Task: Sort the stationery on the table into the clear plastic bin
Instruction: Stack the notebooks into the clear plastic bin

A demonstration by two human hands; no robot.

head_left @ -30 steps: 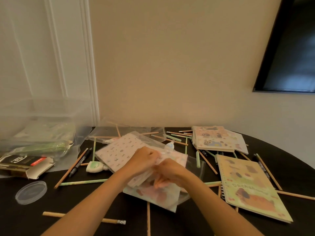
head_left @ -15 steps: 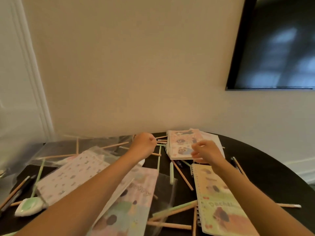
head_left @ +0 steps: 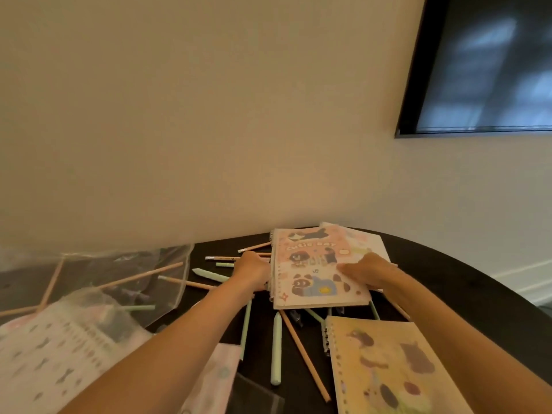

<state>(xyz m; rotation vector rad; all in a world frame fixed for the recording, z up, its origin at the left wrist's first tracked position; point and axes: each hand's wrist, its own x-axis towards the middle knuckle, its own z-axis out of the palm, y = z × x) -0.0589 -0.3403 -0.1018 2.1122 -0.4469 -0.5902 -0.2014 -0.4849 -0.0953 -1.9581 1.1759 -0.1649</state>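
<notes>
A dark table (head_left: 448,288) against the wall, under a black screen (head_left: 484,64), carries a clear bag (head_left: 119,273) at left, a yellow notebook (head_left: 382,363) at near right and a pink notebook (head_left: 316,264) at the far edge, lying on pens and pencils. The left hand (head_left: 252,271) curls at the pink notebook's spiral edge, and the right hand (head_left: 366,273) grips the opposite edge, thumb on the cover. A green pen (head_left: 276,348) and a pencil (head_left: 304,357) lie between the arms.

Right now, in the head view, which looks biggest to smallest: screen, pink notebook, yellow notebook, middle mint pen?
Largest: screen, though cropped by the frame.
Next: yellow notebook and pink notebook look alike; the yellow one is nearer and cropped, so I won't rank them.
Smallest: mint pen.
</notes>
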